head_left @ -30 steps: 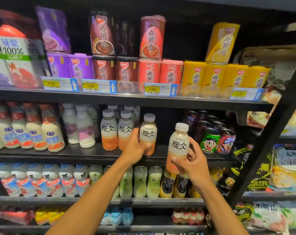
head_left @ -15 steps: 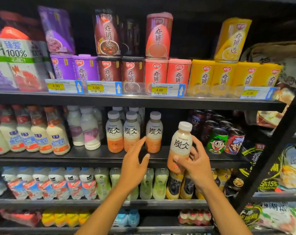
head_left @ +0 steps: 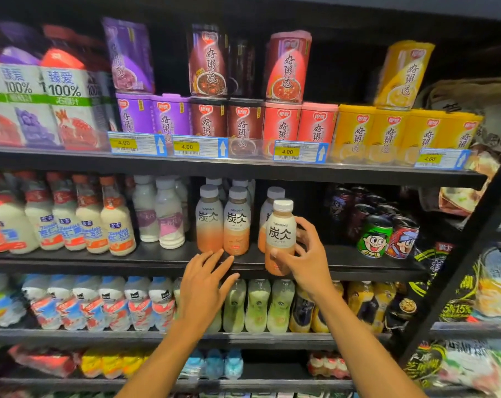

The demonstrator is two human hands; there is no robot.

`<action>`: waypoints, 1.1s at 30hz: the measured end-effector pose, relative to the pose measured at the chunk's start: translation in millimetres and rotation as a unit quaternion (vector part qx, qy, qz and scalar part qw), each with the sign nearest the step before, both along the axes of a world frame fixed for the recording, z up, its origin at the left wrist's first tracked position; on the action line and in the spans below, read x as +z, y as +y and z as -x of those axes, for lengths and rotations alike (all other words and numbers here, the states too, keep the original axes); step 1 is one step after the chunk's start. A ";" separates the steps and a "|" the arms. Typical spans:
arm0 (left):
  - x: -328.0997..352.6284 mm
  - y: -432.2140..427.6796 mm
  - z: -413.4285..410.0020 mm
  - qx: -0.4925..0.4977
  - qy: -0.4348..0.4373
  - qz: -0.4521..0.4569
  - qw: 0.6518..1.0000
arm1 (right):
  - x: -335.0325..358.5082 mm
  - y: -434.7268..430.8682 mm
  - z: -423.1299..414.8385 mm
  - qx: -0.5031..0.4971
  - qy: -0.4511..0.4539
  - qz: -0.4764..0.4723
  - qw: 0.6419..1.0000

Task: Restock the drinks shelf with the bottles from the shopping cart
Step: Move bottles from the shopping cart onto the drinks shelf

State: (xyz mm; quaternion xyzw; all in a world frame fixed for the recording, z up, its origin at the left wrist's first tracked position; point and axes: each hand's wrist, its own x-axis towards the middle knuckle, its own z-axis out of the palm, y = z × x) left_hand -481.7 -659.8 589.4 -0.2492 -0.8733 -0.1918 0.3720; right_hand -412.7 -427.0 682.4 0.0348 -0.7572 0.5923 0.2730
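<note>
My right hand [head_left: 306, 259] grips a latte bottle [head_left: 280, 234] with a white cap, held upright just in front of the middle shelf [head_left: 163, 258]. Right behind it stands another latte bottle [head_left: 268, 208], mostly hidden. Two more latte bottles [head_left: 223, 222] stand side by side to the left on that shelf, with others behind them. My left hand [head_left: 206, 285] hovers below the shelf's front edge, fingers spread, holding nothing and touching no bottle. The shopping cart is out of view.
White milk bottles [head_left: 163, 214] and orange-capped bottles [head_left: 99, 219] stand left of the lattes. Cartoon cans [head_left: 384, 231] stand to the right, with a bare gap of shelf between. Porridge cans [head_left: 283, 122] fill the shelf above. A slanted black post [head_left: 467, 254] runs on the right.
My left hand let go of the third latte bottle on the shelf and dropped below the shelf edge. My right hand carried its bottle closer to the shelf, in front of that bottle.
</note>
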 end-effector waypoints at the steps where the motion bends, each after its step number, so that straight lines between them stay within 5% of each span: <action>1: -1.7 1.3 -1.2 0.004 0.003 0.002 1.000 | -2.1 0.1 1.9 -0.003 -0.001 -0.001 1.000; 10: -4.9 3.2 -1.1 0.007 0.014 -0.014 1.000 | -9.8 -4.7 25.7 -0.013 -0.020 -0.013 1.000; 14: -6.8 2.9 -0.8 0.006 0.017 -0.017 1.000 | -8.2 -6.4 31.9 -0.043 -0.031 -0.098 0.994; 16: -8.4 2.9 0.1 0.003 0.020 -0.019 1.000 | -7.8 -4.5 27.8 -0.080 -0.026 -0.229 0.970; 20: -10.0 2.6 0.9 0.001 0.025 -0.021 0.999 | -15.0 -2.3 23.8 -0.163 0.034 -0.481 0.861; 33: -9.2 4.3 -0.2 -0.003 0.019 -0.031 0.999 | -7.3 -2.3 55.9 -0.202 0.003 -0.526 0.826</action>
